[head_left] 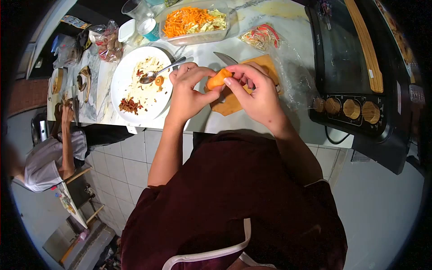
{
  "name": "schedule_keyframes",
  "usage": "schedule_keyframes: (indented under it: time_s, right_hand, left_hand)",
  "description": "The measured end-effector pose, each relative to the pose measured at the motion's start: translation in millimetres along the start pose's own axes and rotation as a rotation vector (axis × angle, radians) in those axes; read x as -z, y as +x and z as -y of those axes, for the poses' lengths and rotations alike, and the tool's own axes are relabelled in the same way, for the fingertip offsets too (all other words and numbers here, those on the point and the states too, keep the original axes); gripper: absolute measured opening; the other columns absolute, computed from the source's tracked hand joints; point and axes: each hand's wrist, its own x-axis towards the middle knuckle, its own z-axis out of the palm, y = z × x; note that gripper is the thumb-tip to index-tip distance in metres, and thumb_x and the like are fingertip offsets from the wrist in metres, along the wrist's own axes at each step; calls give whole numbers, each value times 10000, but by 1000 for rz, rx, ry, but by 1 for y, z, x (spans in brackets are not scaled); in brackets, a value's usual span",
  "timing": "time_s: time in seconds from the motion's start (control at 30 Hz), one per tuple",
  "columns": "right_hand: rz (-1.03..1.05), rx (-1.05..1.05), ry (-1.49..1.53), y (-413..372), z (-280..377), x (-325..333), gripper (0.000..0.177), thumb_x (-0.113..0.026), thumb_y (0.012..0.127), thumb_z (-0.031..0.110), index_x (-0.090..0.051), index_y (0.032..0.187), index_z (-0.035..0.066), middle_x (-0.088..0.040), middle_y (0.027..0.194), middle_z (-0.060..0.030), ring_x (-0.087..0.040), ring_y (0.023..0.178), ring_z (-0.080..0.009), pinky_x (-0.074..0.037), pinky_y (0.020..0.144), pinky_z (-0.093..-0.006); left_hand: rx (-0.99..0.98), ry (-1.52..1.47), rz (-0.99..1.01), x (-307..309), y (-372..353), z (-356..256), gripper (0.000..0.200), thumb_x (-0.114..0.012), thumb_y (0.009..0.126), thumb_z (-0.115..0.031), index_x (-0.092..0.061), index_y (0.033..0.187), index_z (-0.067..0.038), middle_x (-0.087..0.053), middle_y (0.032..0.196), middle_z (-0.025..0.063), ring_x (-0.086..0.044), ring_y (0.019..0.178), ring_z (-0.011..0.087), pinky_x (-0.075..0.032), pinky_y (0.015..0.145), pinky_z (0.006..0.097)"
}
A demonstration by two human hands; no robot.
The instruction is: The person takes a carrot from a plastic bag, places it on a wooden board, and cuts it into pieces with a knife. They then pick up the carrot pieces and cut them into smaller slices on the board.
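An orange piece, carrot by its look, (218,79) is held between both hands above a wooden cutting board (227,105). My left hand (191,87) pinches its left end with thumb and fingers. On its right end, the thumb and fingers of my right hand (256,90) are closed. Behind the hands a knife blade (225,58) points left, its handle hidden by my right hand. Left of my left hand lies a white plate (118,81) with crumbs, a spoon (153,76), a small carrot end (159,81) and reddish-brown bits (129,105).
A plastic container (195,39) of shredded carrot and pale strips stands at the back, near a cup (148,29) and a bagged food item (109,45). Right are a plastic bag (292,76) and a black oven (355,96). Another person (51,157) works far left.
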Motion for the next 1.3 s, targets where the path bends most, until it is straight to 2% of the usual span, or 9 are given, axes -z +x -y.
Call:
schedule_keyframes:
  time_s: [0.37, 0.53, 0.6, 0.63, 0.73, 0.83, 1.0, 1.13, 1.3]
  right_hand:
    - [-34, 17, -33, 7, 7, 9, 233, -686, 826, 125, -642, 1038, 38, -565, 806, -65, -535, 660, -144, -461, 601, -271]
    - [-44, -15, 97, 8, -1, 10, 223, -686, 839, 134, -642, 1035, 37, -563, 781, -34, -514, 652, -107, -433, 585, -239]
    - [-53, -49, 186, 9, -2, 11, 216, -687, 845, 141, -644, 1030, 39, -561, 776, -15, -506, 656, -86, -420, 583, -224]
    - [-104, -82, 225, 10, -1, 12, 208, -688, 851, 149, -646, 1022, 38, -538, 759, 9, -482, 651, -67, -400, 576, -211]
    - [-149, -130, 228, 6, -6, 18, 198, -689, 861, 161, -651, 1009, 36, -482, 721, 50, -432, 634, -40, -361, 558, -197]
    - [-122, -186, 212, -2, -14, 19, 197, -689, 864, 166, -654, 1005, 33, -430, 696, 69, -386, 613, -30, -331, 541, -195]
    - [-110, -212, 245, -12, -24, 14, 202, -689, 866, 173, -657, 1012, 37, -422, 708, 69, -365, 601, -26, -318, 534, -194]
    - [-142, -237, 247, -19, -33, 15, 207, -690, 864, 178, -658, 1013, 39, -420, 712, 71, -366, 595, -27, -322, 528, -198]
    - [-147, -250, 211, -22, -39, 18, 221, -692, 862, 178, -650, 1027, 37, -413, 710, 76, -364, 595, -24, -319, 520, -198]
  left_hand:
    - [77, -141, 25, -5, 7, -11, 307, -814, 645, -248, -706, 907, -131, -617, 811, 0, -538, 885, 159, -279, 844, 336]
    - [45, -204, 29, -10, 8, -8, 300, -802, 687, -245, -705, 930, -98, -634, 828, 24, -561, 838, 145, -368, 808, 291]
    - [249, -622, 37, -16, 7, -6, 268, -760, 773, -227, -693, 969, -57, -660, 900, 14, -568, 834, 113, -405, 781, 268]
    - [246, -618, 35, -14, 7, -8, 268, -760, 773, -227, -693, 969, -57, -660, 900, 14, -568, 834, 113, -405, 781, 268]
    - [547, -1138, -52, -7, 8, -10, 231, -678, 861, -232, -666, 1009, -54, -650, 948, -7, -541, 915, 87, -364, 841, 258]
    - [580, -1230, -7, -3, 7, 0, 306, -598, 907, -311, -598, 1092, -67, -631, 998, 9, -547, 969, 120, -381, 886, 307]
    - [651, -1581, -13, 6, 7, -1, 332, -557, 915, -381, -592, 1064, -85, -623, 951, 40, -582, 919, 204, -436, 740, 312]
    - [661, -1713, 26, 11, 12, -8, 333, -611, 883, -397, -551, 1056, -118, -618, 929, 34, -565, 858, 159, -372, 741, 283]
    - [1032, -1535, -151, 7, 23, -5, 360, -674, 816, -439, -568, 968, -131, -611, 876, 14, -556, 811, 154, -343, 716, 270]
